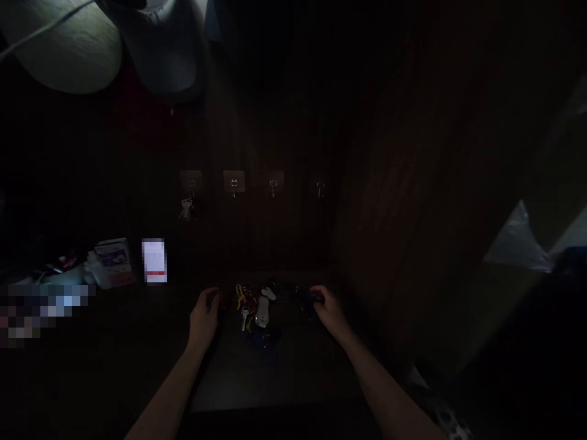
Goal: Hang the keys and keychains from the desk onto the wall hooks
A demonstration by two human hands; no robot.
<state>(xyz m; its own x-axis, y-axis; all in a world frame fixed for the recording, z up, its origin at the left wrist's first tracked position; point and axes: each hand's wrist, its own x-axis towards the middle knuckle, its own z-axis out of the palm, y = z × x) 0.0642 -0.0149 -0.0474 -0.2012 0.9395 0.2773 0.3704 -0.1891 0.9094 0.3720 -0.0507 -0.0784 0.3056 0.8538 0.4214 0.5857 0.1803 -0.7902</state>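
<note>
The scene is very dim. On a dark shelf (pixel 247 391) lie several keys and key rings, among them a silver key (pixel 244 319), a pale grey fob (pixel 263 311) and a yellow strap (pixel 239 297). A dark blue item with a ring (pixel 265 341) is in front of them. To their left, my left hand (pixel 205 316) has its fingers curled beside a dark reddish thing (pixel 224 299). My right hand (pixel 329 310) is closed at the right end of a dark bundle (pixel 303 300). What either hand grips is lost in shadow.
Adhesive hooks line the back wall; a bunch of keys (pixel 186 208) hangs from the leftmost hook (pixel 192 183). A small box (pixel 114 263) and other items stand at left. Caps (pixel 160 55) hang above. A plastic bag (pixel 520 241) shows at right.
</note>
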